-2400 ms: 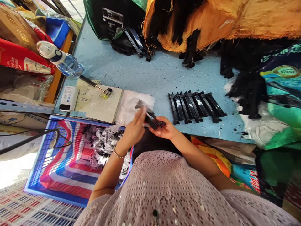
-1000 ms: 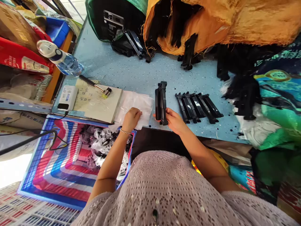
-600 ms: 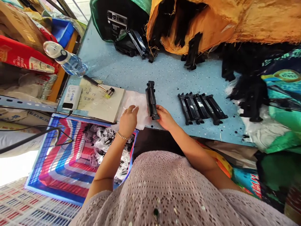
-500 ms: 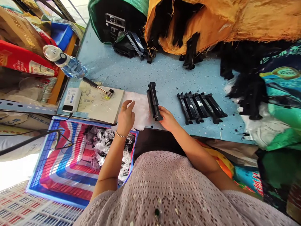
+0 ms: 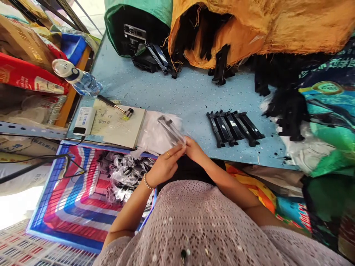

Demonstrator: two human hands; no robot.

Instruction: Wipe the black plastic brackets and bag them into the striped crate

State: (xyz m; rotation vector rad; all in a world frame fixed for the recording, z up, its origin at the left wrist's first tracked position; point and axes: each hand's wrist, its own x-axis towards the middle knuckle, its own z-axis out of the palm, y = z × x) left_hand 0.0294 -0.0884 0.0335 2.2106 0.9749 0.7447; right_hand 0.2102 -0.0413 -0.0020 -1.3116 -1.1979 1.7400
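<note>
A black part inside a clear plastic bag point(image 5: 172, 130) lies tilted over a stack of clear bags point(image 5: 151, 129) at the table's front edge. My left hand point(image 5: 166, 165) is closed, its fingers pinching the bag's near end. Beside it, my right hand point(image 5: 194, 149) is closed on the same end, and the two hands' fingertips meet there. To the right, several black parts point(image 5: 234, 128) lie side by side on the blue speckled table point(image 5: 191, 92).
A crate point(image 5: 63, 218) with bagged parts stands below left. On the table are a notebook point(image 5: 119, 127), a hammer point(image 5: 116, 106), a white box point(image 5: 84, 120) and a bottle point(image 5: 83, 80). Green and orange sacks point(image 5: 244, 37) with black parts lie at the back.
The black part is now inside a clear bag and has moved left, tilting over the bag stack. My left hand has moved right and closed on the bag, meeting my right hand.
</note>
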